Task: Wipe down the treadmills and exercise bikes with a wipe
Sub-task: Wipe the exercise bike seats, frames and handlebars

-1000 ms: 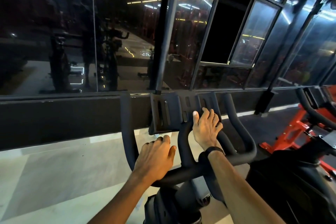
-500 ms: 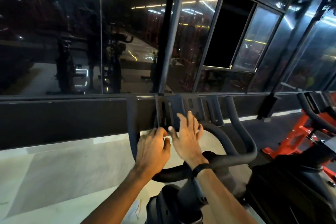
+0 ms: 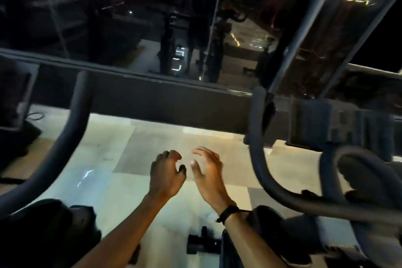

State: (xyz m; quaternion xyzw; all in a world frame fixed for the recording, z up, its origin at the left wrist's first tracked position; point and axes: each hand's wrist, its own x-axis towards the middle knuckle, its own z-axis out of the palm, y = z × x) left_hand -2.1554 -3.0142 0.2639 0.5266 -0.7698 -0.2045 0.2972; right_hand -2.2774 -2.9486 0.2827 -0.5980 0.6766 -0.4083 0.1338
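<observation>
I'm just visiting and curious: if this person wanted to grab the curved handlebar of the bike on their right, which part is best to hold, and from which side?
Probably the upright stretch of the handlebar, reached from its left, where the right hand hangs over open floor. That stretch is a round, bare tube; the console bracket crowds its right side.

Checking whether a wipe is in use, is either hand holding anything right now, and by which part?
Nothing visible: left hand and right hand hang in the air between the bikes, touching nothing, fingers loosely curled.

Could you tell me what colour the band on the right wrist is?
Black wristband, head view.
</observation>
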